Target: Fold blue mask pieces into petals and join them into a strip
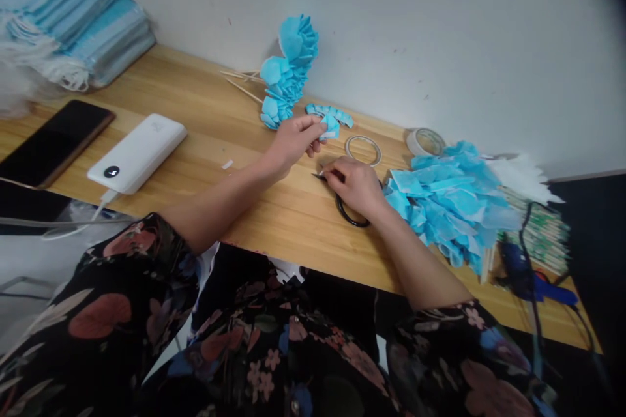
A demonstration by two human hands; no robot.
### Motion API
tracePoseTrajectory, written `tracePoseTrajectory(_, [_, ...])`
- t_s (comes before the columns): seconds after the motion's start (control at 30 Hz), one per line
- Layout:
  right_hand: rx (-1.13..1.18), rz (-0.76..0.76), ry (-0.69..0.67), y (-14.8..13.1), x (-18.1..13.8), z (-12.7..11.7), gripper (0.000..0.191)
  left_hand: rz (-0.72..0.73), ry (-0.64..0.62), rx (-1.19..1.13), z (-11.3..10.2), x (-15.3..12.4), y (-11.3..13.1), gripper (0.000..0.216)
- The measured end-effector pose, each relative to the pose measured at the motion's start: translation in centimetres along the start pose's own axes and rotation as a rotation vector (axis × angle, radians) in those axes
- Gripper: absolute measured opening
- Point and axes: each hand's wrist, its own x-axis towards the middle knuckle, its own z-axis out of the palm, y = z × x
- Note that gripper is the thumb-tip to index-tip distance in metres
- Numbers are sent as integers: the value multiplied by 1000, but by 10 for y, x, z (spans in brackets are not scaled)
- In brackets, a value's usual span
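Observation:
My left hand [295, 139] pinches a strip of blue cut fabric pieces [328, 118] just above the wooden desk [205, 117]. My right hand [356, 187] rests on the desk, closed round black-handled scissors [348, 214] whose blades point left. A ring of tape [362, 150] lies just behind the right hand. Blue fabric flowers on wooden sticks [287, 71] lie farther back by the wall.
A pile of blue fabric pieces [447, 202] sits to the right, with a second tape roll [425, 141], white scraps, wooden sticks and a blue glue gun [525, 273]. At left lie a white power bank [138, 152], a phone [53, 142] and stacked face masks [68, 19].

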Motion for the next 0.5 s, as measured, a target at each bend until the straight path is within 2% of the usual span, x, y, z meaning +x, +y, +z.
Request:
tracePoseTrajectory(0.2, [267,204,171,8,-3,5,12,-67,-26,-95,2,-3,2,28])
tracePoseTrajectory(0.3, [399,294,349,15,-4,0,15,-91,-53,-85,3,-4,1,30])
tracePoseTrajectory(0.4, [446,272,536,16,-7,-10,14,-118,-93,-62,5,-6,-1,31])
tracePoseTrajectory(0.5, [366,133,629,8,-11,-19,11,-146,-141,-17,9,-10,0,32])
